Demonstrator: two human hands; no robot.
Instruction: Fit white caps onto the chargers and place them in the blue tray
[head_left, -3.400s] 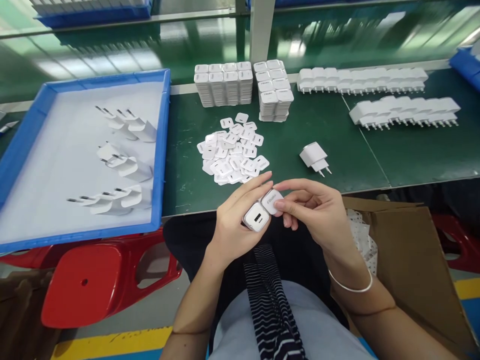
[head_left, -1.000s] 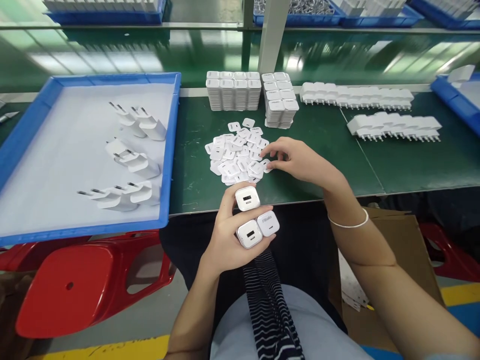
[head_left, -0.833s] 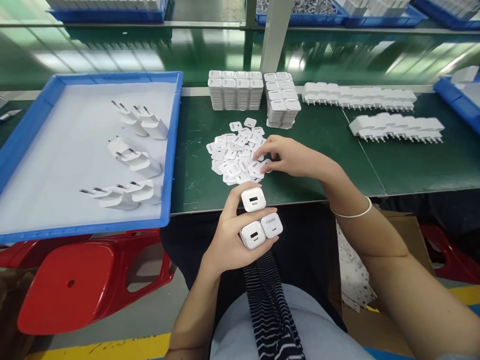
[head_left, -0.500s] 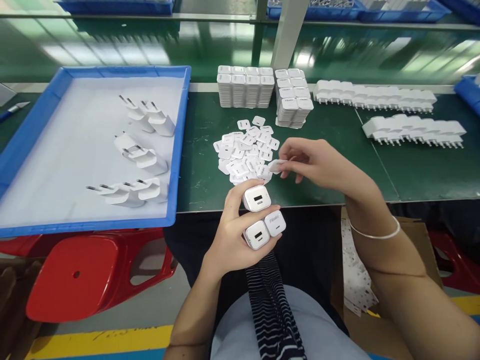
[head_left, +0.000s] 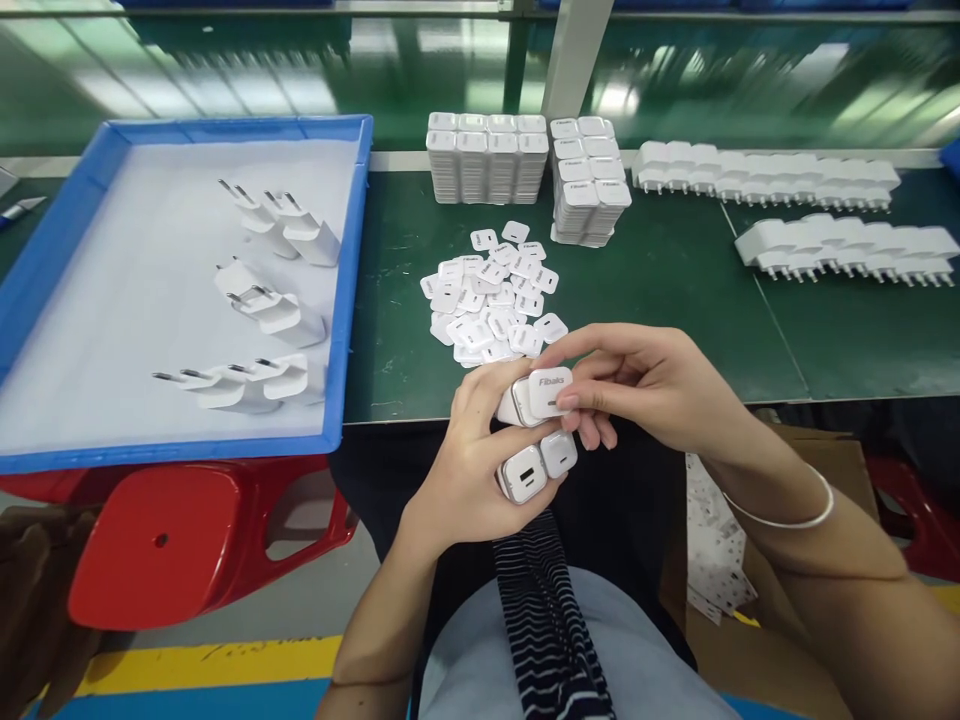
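Note:
My left hand (head_left: pixel 469 455) grips two white chargers, one (head_left: pixel 523 473) low in the palm with its port face up and one (head_left: pixel 514 400) higher between thumb and fingers. A small white cover (head_left: pixel 559 452) sits beside the lower charger's face. My right hand (head_left: pixel 645 385) pinches a white label cover (head_left: pixel 550 389) marked with a brand name and presses it against the upper charger. Both hands hover just in front of the table edge, below the loose pile of covers (head_left: pixel 491 295).
A blue tray (head_left: pixel 349 260) at left holds several white chargers (head_left: pixel 274 310) lying prongs up. Stacks of covers (head_left: pixel 487 155) stand at the back centre. Two rows of chargers (head_left: pixel 765 175) lie at right. A red stool (head_left: pixel 202 530) and a cardboard box (head_left: pixel 795 600) sit below.
My right hand picked one cover from the pile and brought it back to the upper charger in my left hand. The lone charger on the table 3.4 s ago is now held.

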